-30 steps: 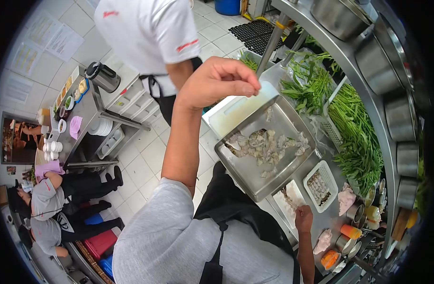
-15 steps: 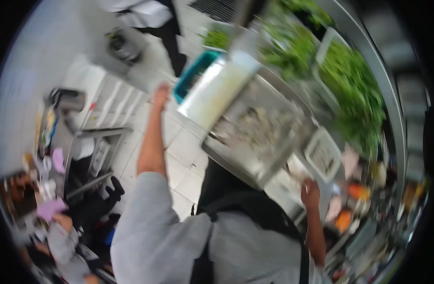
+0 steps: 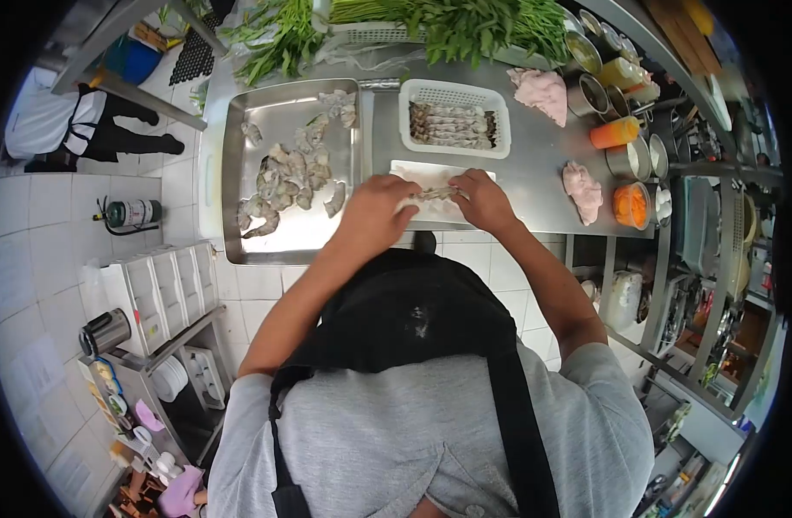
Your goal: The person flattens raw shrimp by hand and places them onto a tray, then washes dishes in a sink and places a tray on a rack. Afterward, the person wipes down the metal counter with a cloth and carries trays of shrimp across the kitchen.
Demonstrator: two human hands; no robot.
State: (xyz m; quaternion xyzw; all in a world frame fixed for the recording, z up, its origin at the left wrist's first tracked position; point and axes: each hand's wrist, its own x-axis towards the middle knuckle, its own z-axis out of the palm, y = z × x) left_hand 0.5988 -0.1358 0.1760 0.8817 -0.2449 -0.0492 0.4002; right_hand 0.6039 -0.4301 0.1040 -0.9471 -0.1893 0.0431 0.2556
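Observation:
Over a white cutting board (image 3: pixel 422 167) at the counter's front edge, my left hand (image 3: pixel 377 210) and my right hand (image 3: pixel 485 202) pinch a shrimp (image 3: pixel 435 193) between them, one at each end. The fingers of both hands are bent and closed on it. To the left, a deep metal tray (image 3: pixel 305 226) holds a loose heap of grey raw shrimp (image 3: pixel 292 175). Just beyond the board is a white perforated basket (image 3: pixel 459 87), with straightened shrimp (image 3: pixel 452 126) lined up side by side inside.
Leafy green vegetables (image 3: pixel 473 26) lie along the back. Pink cloths (image 3: pixel 583 192) rest to the right, near an orange-filled container (image 3: pixel 631 205) and several metal pots (image 3: pixel 587 93). Another person (image 3: pixel 55 121) stands at far left; a fire extinguisher (image 3: pixel 135 213) is by the wall.
The view has levelled from a blurred tilt. My left hand has come from out over the floor to the board, and both hands now hold a shrimp.

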